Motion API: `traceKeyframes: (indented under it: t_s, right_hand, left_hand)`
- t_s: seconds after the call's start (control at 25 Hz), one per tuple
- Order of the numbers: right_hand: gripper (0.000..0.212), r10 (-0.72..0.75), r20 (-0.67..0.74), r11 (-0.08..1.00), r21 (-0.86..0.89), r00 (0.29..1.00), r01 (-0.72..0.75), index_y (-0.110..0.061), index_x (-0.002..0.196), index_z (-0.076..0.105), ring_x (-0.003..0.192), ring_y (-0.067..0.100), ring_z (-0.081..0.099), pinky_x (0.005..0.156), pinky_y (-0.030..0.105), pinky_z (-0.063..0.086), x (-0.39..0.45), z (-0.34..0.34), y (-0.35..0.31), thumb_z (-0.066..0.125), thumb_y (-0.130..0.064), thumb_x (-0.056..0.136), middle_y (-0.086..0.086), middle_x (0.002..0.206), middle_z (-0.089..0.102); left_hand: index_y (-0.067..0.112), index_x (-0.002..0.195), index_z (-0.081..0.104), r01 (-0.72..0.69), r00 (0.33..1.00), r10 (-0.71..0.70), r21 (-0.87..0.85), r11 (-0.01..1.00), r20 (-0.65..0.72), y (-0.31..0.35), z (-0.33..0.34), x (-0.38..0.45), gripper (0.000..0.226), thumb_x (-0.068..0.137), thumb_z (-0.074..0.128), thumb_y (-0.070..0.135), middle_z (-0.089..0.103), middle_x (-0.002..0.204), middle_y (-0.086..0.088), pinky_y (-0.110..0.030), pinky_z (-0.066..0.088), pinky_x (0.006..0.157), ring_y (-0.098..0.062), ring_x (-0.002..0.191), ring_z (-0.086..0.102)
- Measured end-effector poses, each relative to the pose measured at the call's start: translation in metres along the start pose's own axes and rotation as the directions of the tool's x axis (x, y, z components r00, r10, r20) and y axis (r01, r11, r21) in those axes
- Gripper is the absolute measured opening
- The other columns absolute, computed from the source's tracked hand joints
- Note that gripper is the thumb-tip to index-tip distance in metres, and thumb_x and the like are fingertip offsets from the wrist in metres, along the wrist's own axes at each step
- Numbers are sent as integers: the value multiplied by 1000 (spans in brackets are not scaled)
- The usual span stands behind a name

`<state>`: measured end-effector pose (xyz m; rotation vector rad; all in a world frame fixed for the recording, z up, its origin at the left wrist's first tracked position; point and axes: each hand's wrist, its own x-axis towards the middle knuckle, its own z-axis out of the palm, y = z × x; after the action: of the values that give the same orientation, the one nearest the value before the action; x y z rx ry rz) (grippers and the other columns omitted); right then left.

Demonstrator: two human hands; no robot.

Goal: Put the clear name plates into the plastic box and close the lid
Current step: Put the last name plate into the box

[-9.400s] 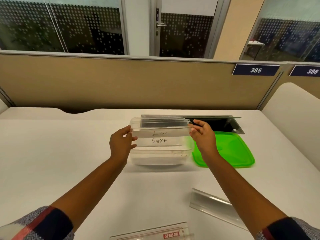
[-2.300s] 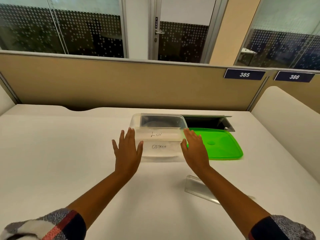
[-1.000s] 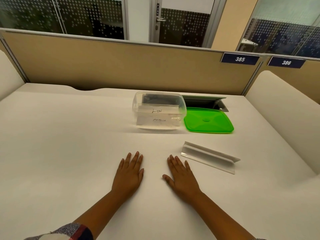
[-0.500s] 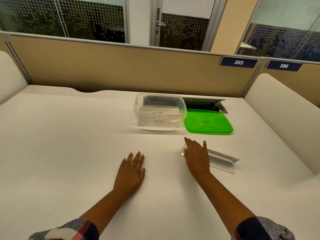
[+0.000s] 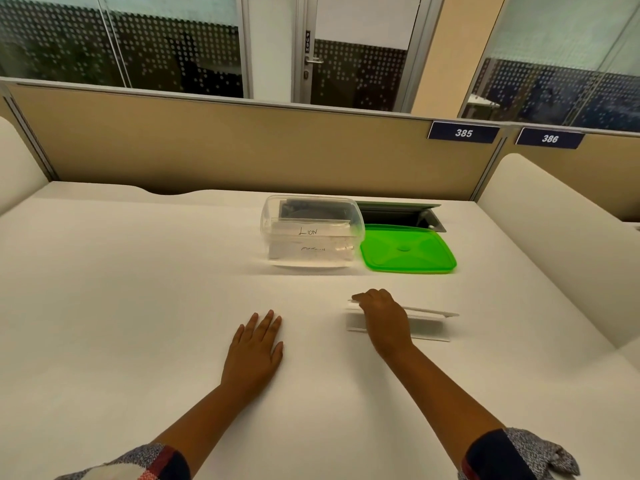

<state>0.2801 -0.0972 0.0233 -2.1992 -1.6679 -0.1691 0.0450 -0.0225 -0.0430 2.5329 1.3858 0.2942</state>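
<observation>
A clear plastic box [image 5: 268, 223] stands open at the back middle of the white desk [image 5: 121, 306]. Inside it are clear name plates [image 5: 310, 232], the top one reading "LION". The green lid [image 5: 408, 252] lies flat on the desk just right of the box. One clear name plate [image 5: 429, 322] lies nearer to me on the right. My right hand [image 5: 382, 315] curls over its left end, fingers hooked on the upper edge. My left hand [image 5: 254, 344] rests flat on the desk, fingers spread, holding nothing.
A dark cable hatch [image 5: 398, 214] with a raised flap sits behind the lid. A tan partition [image 5: 207, 147] runs along the desk's far edge, carrying number signs 385 [image 5: 463, 133] and 386 [image 5: 549, 138]. A cream side panel [image 5: 554, 230] bounds the desk on the right.
My right hand has slid off the desk onto the loose name plate and closed its fingers over the plate's left end. The plate has turned more level. My left hand stays flat.
</observation>
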Motion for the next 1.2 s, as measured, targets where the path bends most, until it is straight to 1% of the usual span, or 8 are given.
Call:
traceKeyframes:
  t_s: [0.12, 0.24, 0.4, 0.64, 0.8, 0.88, 1.0, 1.2]
  right_hand:
    - [29, -153, -117, 988, -50, 981, 148, -17, 94, 72, 73, 24, 67, 51, 28, 51, -6, -7, -20, 77, -4, 68, 3, 78, 72]
    - [26, -301, -173, 950, -145, 938, 278, -22, 79, 72, 59, 17, 62, 39, 20, 40, -11, -8, -41, 86, -15, 58, -5, 62, 67]
    - [33, -391, -212, 914, -202, 896, 351, -23, 84, 72, 57, 15, 60, 37, 19, 38, -19, 3, -60, 86, -14, 56, -7, 64, 68]
    - [23, -476, -282, 879, -178, 833, 442, -26, 85, 72, 54, 16, 55, 43, 23, 39, -35, 20, -68, 79, -13, 67, -8, 64, 65]
    - [23, -513, -304, 858, -172, 803, 484, -27, 84, 71, 55, 17, 55, 47, 23, 40, -32, 16, -55, 75, -11, 68, -8, 66, 65]
    - [22, -540, -290, 841, -162, 790, 516, -26, 85, 70, 58, 18, 55, 49, 24, 40, -31, 15, -49, 75, -11, 69, -7, 68, 65]
    - [25, -571, -269, 821, -150, 776, 552, -25, 90, 69, 60, 17, 56, 50, 25, 41, -33, 16, -42, 74, -10, 70, -7, 71, 66]
    - [18, -593, -302, 800, -117, 746, 588, -23, 88, 72, 59, 16, 58, 50, 22, 43, -34, 16, -35, 70, -10, 74, -7, 72, 69]
  left_hand:
    - [26, 143, 21, 22, 999, -19, -69, 997, 39, 0, -4, 4, 50, 95, 32, 34, 15, 156, 5, -35, 6, 118, -18, 145, 6]
    - [17, 129, 49, 193, 979, -140, -433, 881, 151, 12, -24, 17, 38, 96, 36, 29, 33, 150, -3, -37, 13, 116, -21, 143, 16]
    - [15, 86, 74, 301, 949, -261, -760, 576, 177, 32, -49, 20, 36, 91, 47, 37, 66, 118, -6, -28, 34, 90, -21, 118, 52]
    - [10, 93, 72, 388, 908, -326, -820, 420, 262, 49, -49, 21, 22, 85, 60, 27, 68, 112, -9, -27, 37, 84, -15, 95, 55]
    - [1, 72, 69, 444, 879, -392, -769, 460, 273, 56, -44, 24, 25, 82, 64, 23, 70, 87, -14, -29, 38, 77, -37, 92, 60]
    - [-11, 77, 63, 463, 873, -419, -690, 556, 247, 60, -41, 26, 37, 84, 60, 26, 66, 99, -30, -35, 41, 78, -47, 101, 55]
    - [-14, 94, 58, 469, 876, -422, -620, 628, 235, 64, -36, 30, 46, 86, 56, 32, 59, 116, -31, -51, 33, 106, -45, 112, 50]
    - [-5, 92, 65, 493, 866, -423, -600, 630, 267, 67, -36, 36, 43, 84, 59, 36, 64, 116, -22, -51, 22, 111, -37, 115, 52]
